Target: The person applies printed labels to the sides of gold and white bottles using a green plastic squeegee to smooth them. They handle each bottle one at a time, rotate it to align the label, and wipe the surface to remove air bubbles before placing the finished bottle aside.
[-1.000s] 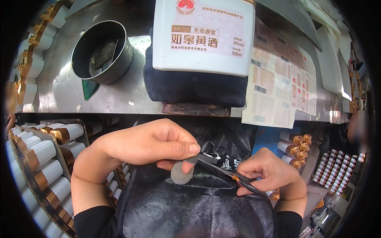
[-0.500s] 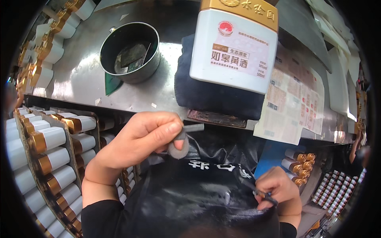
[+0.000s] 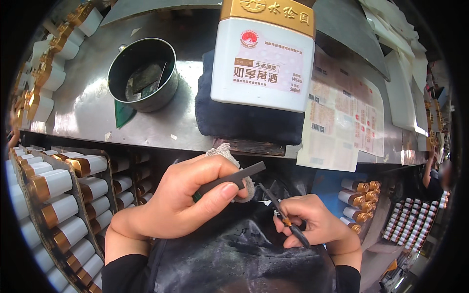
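My left hand is closed around a flat dark grey strip and a crumpled whitish cloth. One end of the strip juts out past the fingers toward the right. Lower and to the right, my right hand grips scissors with dark handles, their blades parted and pointing up-left toward the strip. Blades and strip look close but apart. Both hands are over my black apron, in front of the bench edge. Above them, a white bottle with a gold cap and a pinkish label rests on a dark folded cloth.
On the metal bench a dark pot holds flat pieces. A green piece lies beside it. Printed label sheets overhang the bench edge at right. Crates of white, gold-capped bottles stand at left; more bottles are at right.
The right hand has risen and moved left with the scissors, nearer the left hand. The strip now points more toward the right hand, and more cloth shows. The view has shifted slightly.
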A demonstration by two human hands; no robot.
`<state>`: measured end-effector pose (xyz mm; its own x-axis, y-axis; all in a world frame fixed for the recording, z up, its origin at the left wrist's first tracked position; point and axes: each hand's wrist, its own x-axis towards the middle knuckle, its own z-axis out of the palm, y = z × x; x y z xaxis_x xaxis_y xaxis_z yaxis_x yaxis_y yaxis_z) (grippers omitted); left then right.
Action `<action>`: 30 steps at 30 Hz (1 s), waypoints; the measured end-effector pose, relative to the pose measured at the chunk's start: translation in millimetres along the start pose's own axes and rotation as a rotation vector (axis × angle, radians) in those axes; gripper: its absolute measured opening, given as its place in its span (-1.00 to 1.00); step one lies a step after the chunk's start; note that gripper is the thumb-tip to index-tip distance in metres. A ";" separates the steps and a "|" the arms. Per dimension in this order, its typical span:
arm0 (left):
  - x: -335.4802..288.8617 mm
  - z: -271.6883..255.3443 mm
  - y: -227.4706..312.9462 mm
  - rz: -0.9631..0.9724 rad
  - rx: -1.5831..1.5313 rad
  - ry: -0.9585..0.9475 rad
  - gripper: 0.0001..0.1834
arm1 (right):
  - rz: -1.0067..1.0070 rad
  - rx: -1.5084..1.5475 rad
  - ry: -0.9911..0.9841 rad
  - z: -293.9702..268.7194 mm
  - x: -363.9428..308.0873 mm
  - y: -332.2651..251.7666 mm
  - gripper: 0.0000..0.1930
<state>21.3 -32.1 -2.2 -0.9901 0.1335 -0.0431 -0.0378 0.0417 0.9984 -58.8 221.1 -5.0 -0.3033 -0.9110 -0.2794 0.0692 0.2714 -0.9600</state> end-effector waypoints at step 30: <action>5.1 10.3 -9.9 0.163 0.276 0.087 -0.90 | -0.020 -0.379 0.251 8.3 8.3 -8.1 -0.64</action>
<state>18.0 -21.6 -12.6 -0.9883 0.0763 0.1318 0.1486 0.2946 0.9440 -54.0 208.8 0.2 -0.5254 -0.8265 -0.2022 -0.2780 0.3913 -0.8772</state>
